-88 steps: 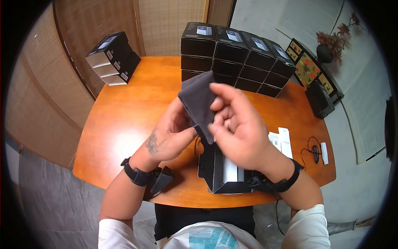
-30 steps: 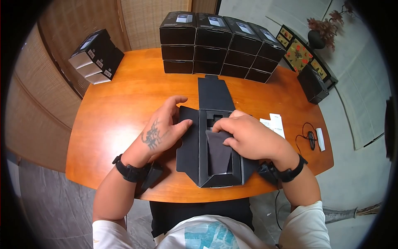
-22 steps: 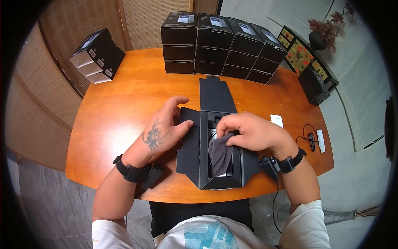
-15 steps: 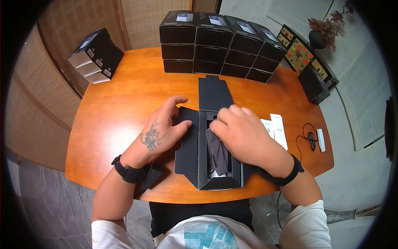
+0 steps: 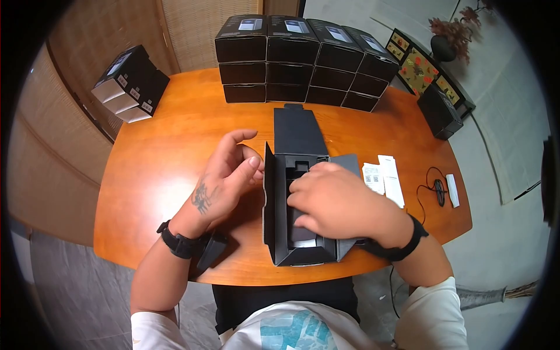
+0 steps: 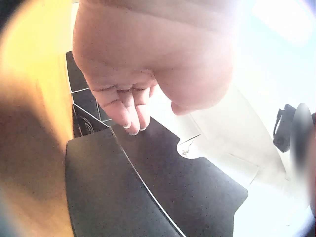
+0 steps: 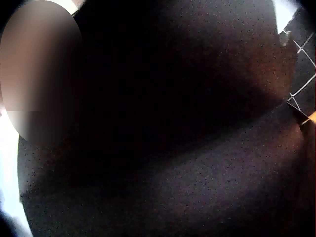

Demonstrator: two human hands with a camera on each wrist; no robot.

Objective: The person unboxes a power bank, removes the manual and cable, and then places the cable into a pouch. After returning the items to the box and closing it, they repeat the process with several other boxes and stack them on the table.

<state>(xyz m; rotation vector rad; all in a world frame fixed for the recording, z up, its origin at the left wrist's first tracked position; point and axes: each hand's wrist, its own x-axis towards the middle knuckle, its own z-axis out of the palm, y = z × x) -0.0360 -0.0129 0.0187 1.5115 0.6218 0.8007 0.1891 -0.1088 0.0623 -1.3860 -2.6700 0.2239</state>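
Observation:
An unfolded black box [image 5: 279,238] lies near the table's front edge, its far flap [image 5: 298,131] laid back. The right hand [image 5: 344,204] reaches down into it from the right, fingers bent over the dark grey cloth [image 5: 302,234]; whether it pinches the cloth is hidden. Beside the box's raised left flap [image 5: 268,198] is the left hand [image 5: 224,175], fingers loosely bent and holding nothing. In the left wrist view, that hand [image 6: 153,64] hangs above the black flap [image 6: 192,182]. The right wrist view is mostly dark.
Stacked black boxes [image 5: 291,81] stand at the back, with a smaller stack [image 5: 131,87] at the back left. To the right lie white papers [image 5: 391,181], a black coiled cable [image 5: 438,192] and a white strip [image 5: 452,191]. Another black box [image 5: 440,114] stands at the right edge.
The right hand has lowered into the box, and the cloth now lies flatter under it. The left flap has tilted up, and the left hand has drawn slightly left off it.

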